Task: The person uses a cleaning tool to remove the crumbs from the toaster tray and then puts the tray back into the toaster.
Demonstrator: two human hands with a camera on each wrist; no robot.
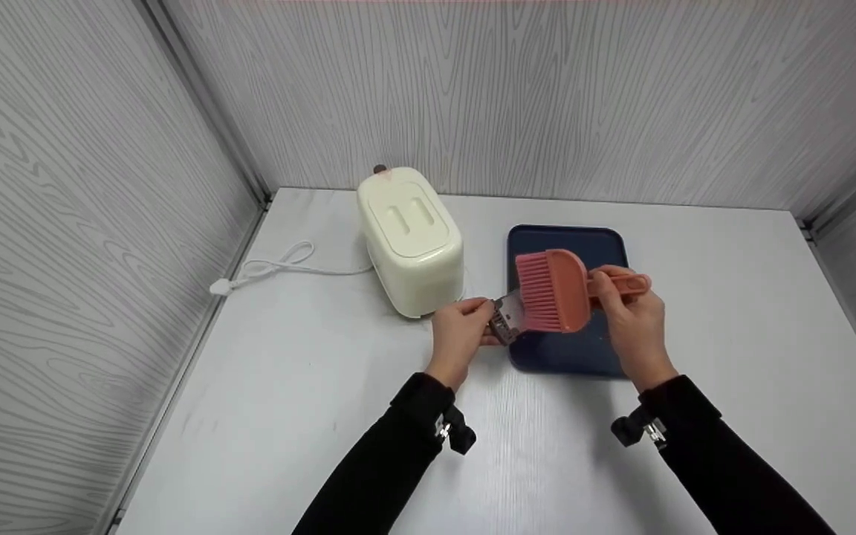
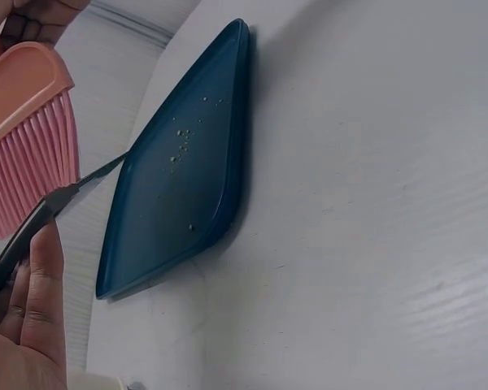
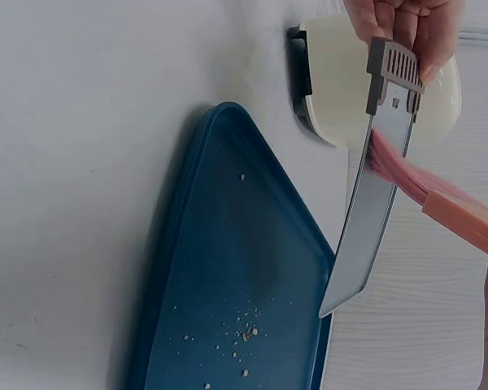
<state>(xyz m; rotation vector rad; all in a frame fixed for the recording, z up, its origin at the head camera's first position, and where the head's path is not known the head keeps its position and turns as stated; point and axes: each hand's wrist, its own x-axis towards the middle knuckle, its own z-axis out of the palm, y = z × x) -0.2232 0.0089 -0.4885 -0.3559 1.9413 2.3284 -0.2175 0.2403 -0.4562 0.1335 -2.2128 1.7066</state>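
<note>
My left hand [image 1: 458,334] pinches the brown slotted end of a flat metal crumb tray [image 1: 511,310]. The plate tilts over the left side of a dark blue tray [image 1: 569,355]. In my right hand [image 1: 637,327] is an orange brush [image 1: 571,291], gripped by its handle. Its pink bristles [image 3: 394,166] touch the metal plate near the slotted end in the right wrist view. Crumbs [image 3: 246,335] lie scattered on the blue tray, and the left wrist view shows them too.
A cream toaster [image 1: 424,271] with a closed lid stands left of the blue tray, close to my left hand. Its white cord and plug [image 1: 221,286] lie on the white table [image 1: 309,416] at the left. Grey wood-patterned panels [image 1: 510,96] stand behind and at both sides.
</note>
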